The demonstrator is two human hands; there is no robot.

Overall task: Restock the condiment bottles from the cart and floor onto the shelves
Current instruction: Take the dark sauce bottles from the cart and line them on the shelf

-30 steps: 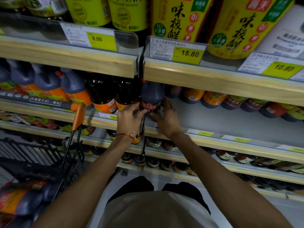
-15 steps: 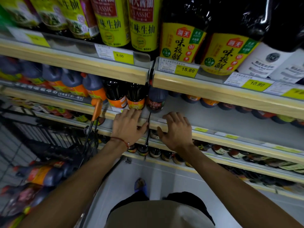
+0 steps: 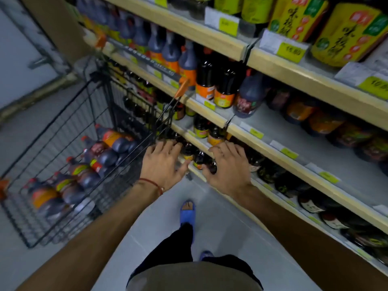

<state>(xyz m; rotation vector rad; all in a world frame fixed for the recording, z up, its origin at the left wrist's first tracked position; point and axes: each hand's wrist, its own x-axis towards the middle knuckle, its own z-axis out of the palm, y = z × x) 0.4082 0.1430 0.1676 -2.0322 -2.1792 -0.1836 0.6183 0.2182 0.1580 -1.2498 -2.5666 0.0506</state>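
Note:
A dark condiment bottle with a red label (image 3: pixel 248 99) stands on the middle shelf (image 3: pixel 279 131), beside two bottles with orange labels (image 3: pixel 216 89). Both hands hang in the air below that shelf, holding nothing. My left hand (image 3: pixel 161 162), with a red string on its wrist, has spread fingers near the cart's right rim. My right hand (image 3: pixel 228 166) is spread too, in front of the lower shelf's small bottles (image 3: pixel 199 158). Several dark bottles with orange and red labels (image 3: pixel 88 162) lie in the black wire cart (image 3: pixel 63 206) at the left.
The cart's orange handle (image 3: pixel 182 88) sticks up against the shelf front. Large yellow-labelled bottles (image 3: pixel 346 30) fill the top shelf. Dark bottles line the lower shelves at the right. My blue slippers (image 3: pixel 187 211) stand on the grey floor between cart and shelving.
Both hands let go of the red-labelled bottle, left standing on the middle shelf, and drew back and down. The view swung left toward the cart.

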